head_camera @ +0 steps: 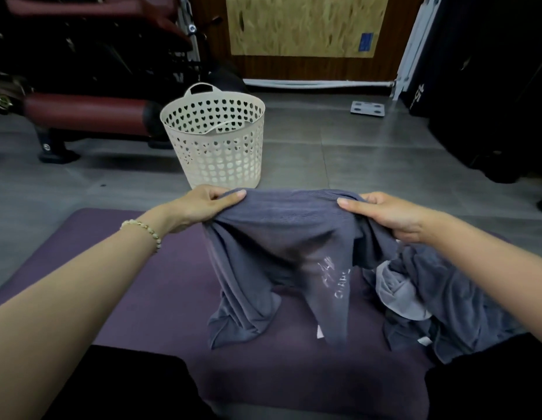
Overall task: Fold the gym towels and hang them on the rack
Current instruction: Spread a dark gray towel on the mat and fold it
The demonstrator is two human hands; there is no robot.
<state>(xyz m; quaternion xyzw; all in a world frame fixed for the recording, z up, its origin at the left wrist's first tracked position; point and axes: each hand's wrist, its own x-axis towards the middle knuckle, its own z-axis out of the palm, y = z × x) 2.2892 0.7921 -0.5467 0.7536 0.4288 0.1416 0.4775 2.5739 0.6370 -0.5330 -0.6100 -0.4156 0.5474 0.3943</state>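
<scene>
the job looks to be near its start: the grey-blue towel (281, 237) is lifted by its top edge and not yet folded, and no rack shows anywhere in view, so every hanging step is left to do. the left hand (203, 204) pinches one bunched end of that edge, thumb on the near side and fingers curled behind; the right hand (387, 213) grips the other end the same way, the two well apart with the cloth slung loosely between them. the towel hangs above the purple mat (172, 298), its lower corners trailing onto it in soft, uneven points. it is a thin, limp fabric with a fine ribbed weave, pale printed lettering near the middle that is too creased to read, and a small white tag low down. just beside it on the right lies a heap of more towels (451, 301), crumpled, the same slate colour with one paler grey piece showing, none of them folded as far as i can tell. the mat is matte and foam-like with rounded corners, laid on smooth grey floor tiles (369, 159). beyond it stands a cream plastic basket (221, 165), round, tapered and pierced with heart-shaped holes. a beaded bracelet (145, 230) circles the left wrist.
</scene>
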